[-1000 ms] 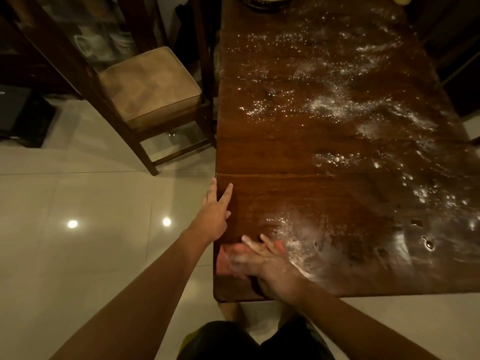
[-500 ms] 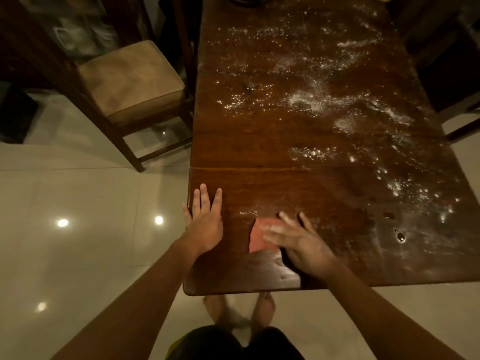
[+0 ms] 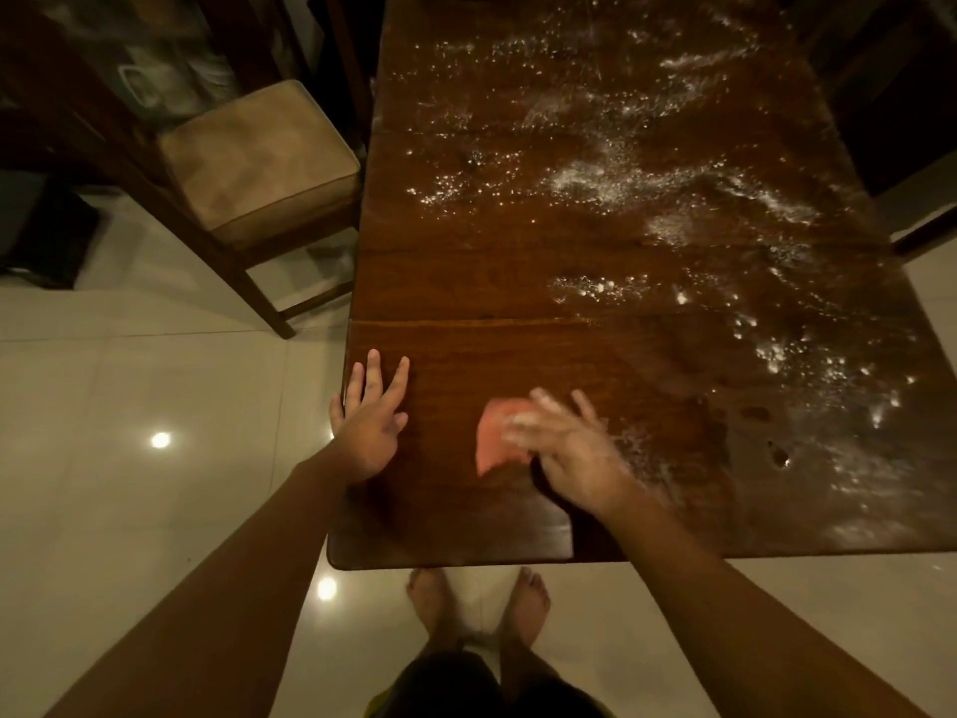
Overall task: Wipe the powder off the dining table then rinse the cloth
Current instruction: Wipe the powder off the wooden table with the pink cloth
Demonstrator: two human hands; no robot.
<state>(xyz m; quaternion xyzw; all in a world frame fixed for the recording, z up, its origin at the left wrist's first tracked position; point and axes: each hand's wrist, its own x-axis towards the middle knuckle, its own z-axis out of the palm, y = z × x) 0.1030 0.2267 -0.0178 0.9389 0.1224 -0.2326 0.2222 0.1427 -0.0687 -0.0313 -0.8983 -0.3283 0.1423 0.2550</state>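
Note:
A dark wooden dining table (image 3: 466, 282) fills the middle and right of the view. White powder (image 3: 611, 184) lies scattered over its far and right parts, with a smeared patch just right of my right hand. A pink cloth (image 3: 494, 440) lies flat on the near part of the table. My right hand (image 3: 564, 448) presses on the cloth with fingers spread and straight; it is blurred. Flat on the table's near left edge rests my left hand (image 3: 370, 419), fingers straight and holding nothing.
A wooden chair with a tan cushion (image 3: 259, 158) stands left of the table. Another chair (image 3: 911, 147) stands at the right. Glossy pale floor tiles (image 3: 129, 510) surround the table. My bare feet (image 3: 479, 603) stand at the near edge.
My right hand has slid the pink cloth from the table's near edge farther in and to the right. My left hand moved from the table's side edge onto its top.

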